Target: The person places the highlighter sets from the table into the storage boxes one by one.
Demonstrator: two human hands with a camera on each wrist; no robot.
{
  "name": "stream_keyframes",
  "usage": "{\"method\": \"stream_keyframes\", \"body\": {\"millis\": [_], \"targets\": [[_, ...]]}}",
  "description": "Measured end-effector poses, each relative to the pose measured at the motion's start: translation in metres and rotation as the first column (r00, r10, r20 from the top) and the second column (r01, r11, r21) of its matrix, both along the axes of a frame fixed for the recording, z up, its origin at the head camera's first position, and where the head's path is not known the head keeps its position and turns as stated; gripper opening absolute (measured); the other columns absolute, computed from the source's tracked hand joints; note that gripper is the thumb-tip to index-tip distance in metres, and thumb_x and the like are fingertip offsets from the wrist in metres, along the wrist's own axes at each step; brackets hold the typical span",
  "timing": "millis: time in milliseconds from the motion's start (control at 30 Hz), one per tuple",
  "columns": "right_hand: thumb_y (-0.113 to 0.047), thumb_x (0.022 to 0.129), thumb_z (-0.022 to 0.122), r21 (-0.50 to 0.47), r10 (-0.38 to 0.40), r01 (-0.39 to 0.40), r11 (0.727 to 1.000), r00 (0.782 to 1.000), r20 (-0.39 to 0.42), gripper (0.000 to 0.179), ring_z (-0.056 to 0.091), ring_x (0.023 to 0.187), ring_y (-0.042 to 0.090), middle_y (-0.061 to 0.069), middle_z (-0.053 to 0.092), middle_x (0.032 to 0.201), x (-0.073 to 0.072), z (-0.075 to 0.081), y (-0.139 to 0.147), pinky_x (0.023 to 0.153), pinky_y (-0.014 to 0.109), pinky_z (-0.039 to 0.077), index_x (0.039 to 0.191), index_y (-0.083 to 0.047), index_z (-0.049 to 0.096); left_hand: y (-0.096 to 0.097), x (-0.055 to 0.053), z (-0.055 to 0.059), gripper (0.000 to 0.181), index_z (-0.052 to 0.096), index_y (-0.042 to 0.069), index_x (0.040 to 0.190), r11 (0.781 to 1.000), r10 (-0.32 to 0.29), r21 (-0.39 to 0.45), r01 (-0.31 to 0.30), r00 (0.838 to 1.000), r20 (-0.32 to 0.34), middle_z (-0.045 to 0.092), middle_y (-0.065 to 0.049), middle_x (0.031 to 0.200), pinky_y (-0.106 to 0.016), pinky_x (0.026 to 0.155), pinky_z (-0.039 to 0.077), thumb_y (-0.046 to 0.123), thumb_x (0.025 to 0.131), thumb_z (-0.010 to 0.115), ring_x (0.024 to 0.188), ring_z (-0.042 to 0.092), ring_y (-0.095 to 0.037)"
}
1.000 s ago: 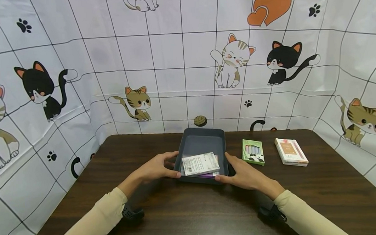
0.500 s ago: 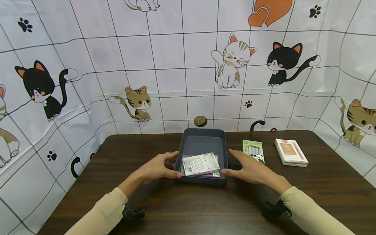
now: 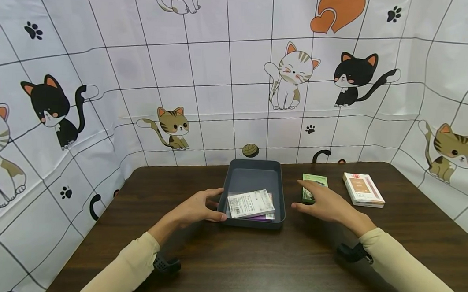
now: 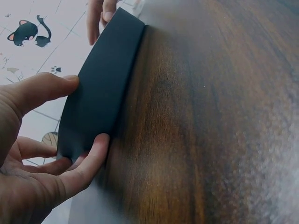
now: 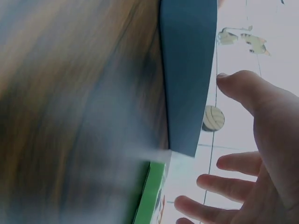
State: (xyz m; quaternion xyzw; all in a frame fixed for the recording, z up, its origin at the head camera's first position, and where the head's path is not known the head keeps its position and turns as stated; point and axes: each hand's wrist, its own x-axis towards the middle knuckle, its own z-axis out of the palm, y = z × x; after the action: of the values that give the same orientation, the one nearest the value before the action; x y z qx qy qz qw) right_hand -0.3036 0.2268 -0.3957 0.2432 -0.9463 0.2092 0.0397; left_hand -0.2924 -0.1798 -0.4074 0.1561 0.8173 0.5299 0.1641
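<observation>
Two bare hands at a dark wood table (image 3: 228, 260), cream sleeves (image 3: 126, 261) and black bands (image 3: 166, 265) at the wrists. Left hand (image 3: 200, 206): we see it holding the grey tray (image 3: 254, 179) at the near left corner, thumb on the near wall, fingers round on the side wall. Right hand (image 3: 326, 203): spread, thumb well apart from the fingers. Right wrist view gives us a visible gap between it and the tray.

Tray sits on the table between the hands, touching the left one. Inside, at the end nearer the hands, a printed white box (image 3: 251, 204) lies askew over a purple item (image 3: 260, 217), mostly covered, so we can't identify it.

Green box (image 3: 315, 178) is at the right hand's fingers, which partly hide it in the head view; we can't tell whether they touch it. White-and-orange box (image 3: 362, 190) lies flat, farther right of the right hand, apart from the green one. Beyond both hands we've got a white cat-print cloth (image 3: 213, 87).
</observation>
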Motion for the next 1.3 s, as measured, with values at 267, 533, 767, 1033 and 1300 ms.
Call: {"method": "stream_keyframes", "body": {"millis": [267,533,767,1033,1300], "targets": [[-0.06,0.089,0.071,0.035,-0.041,0.042,0.999,0.999,-0.022,0.093,0.044,0.132,0.053,0.032,0.042,0.149,-0.006,-0.001,0.014,0.098,0.067,0.039,0.151,0.004,0.043,0.0,0.0,-0.002,0.1,0.031,0.007,0.16,1.0,-0.006,-0.009,0.006,1.0,-0.011,0.032,-0.017,0.159,-0.045,0.092,0.052,0.021,0.081,0.09,0.134,0.047,-0.038],[-0.061,0.087,0.072,0.048,-0.077,0.078,0.996,0.997,-0.024,0.096,0.046,0.127,0.055,0.034,0.042,0.148,-0.012,0.003,0.023,0.095,0.068,0.04,0.15,0.006,0.043,0.002,0.002,0.001,0.099,0.031,0.007,0.16,1.0,-0.004,-0.008,0.003,1.0,-0.017,0.031,-0.016,0.159,-0.047,0.094,0.051,0.021,0.081,0.09,0.134,0.047,-0.039],[-0.057,0.087,0.074,0.058,-0.097,0.1,0.993,0.994,-0.041,0.095,0.048,0.123,0.054,0.036,0.041,0.144,-0.014,0.0,0.028,0.094,0.067,0.042,0.148,0.009,0.043,0.001,0.001,0.0,0.099,0.032,0.008,0.16,1.0,-0.004,-0.029,0.003,1.0,-0.031,0.031,-0.015,0.16,-0.049,0.097,0.049,0.023,0.081,0.09,0.135,0.046,-0.04],[-0.053,0.087,0.077,0.055,-0.105,0.107,0.993,0.994,-0.032,0.094,0.048,0.123,0.055,0.039,0.041,0.143,-0.018,-0.007,0.035,0.093,0.067,0.042,0.147,0.01,0.043,0.0,0.0,-0.003,0.1,0.031,0.008,0.161,1.0,-0.008,-0.021,0.008,1.0,-0.021,0.031,-0.016,0.16,-0.048,0.096,0.05,0.023,0.081,0.09,0.136,0.044,-0.04],[-0.053,0.087,0.076,0.025,-0.114,0.114,0.993,0.993,-0.003,0.096,0.046,0.124,0.056,0.041,0.039,0.142,-0.022,-0.014,0.037,0.093,0.067,0.042,0.149,0.011,0.039,0.001,0.0,-0.001,0.1,0.031,0.008,0.161,1.0,-0.004,-0.007,0.004,1.0,-0.006,0.03,-0.016,0.16,-0.046,0.093,0.052,0.02,0.081,0.09,0.136,0.044,-0.04]]}}
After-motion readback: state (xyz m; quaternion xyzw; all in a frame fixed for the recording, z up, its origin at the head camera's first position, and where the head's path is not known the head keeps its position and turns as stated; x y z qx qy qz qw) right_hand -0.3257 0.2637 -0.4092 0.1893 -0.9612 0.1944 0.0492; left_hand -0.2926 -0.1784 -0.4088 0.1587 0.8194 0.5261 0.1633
